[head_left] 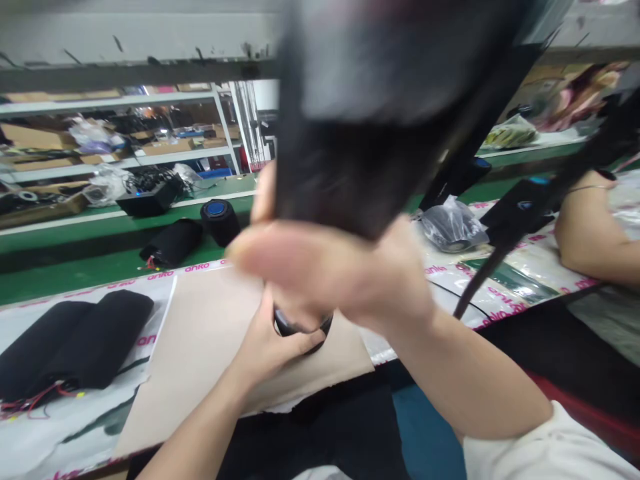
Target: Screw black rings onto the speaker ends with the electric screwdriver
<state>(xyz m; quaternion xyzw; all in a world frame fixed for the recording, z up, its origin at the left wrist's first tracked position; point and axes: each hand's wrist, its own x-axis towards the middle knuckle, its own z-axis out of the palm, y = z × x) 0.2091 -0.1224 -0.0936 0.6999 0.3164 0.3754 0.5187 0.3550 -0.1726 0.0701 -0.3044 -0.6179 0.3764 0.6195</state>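
My right hand [335, 273] is wrapped round a large black blocky object [370, 120], with the thumb across its near side. This object is smeared by motion, stands close to the camera, and its kind cannot be made out. Below it, my left hand [273, 337] grips a dark round-rimmed piece [320, 337] by its sides, fingers and thumb curved about it. That piece rests on a beige board [195, 333] on the bench. My right hand and the black object hide most of its top and whatever lies between the two.
Black fabric-covered cylinders [110, 340] with red wires lie at left. Behind stand a black cylindrical speaker [220, 220] with a blue top and another black cylinder [175, 243]. At right are a bagged item [453, 227], a dark box [520, 207] and another person's arm [595, 227].
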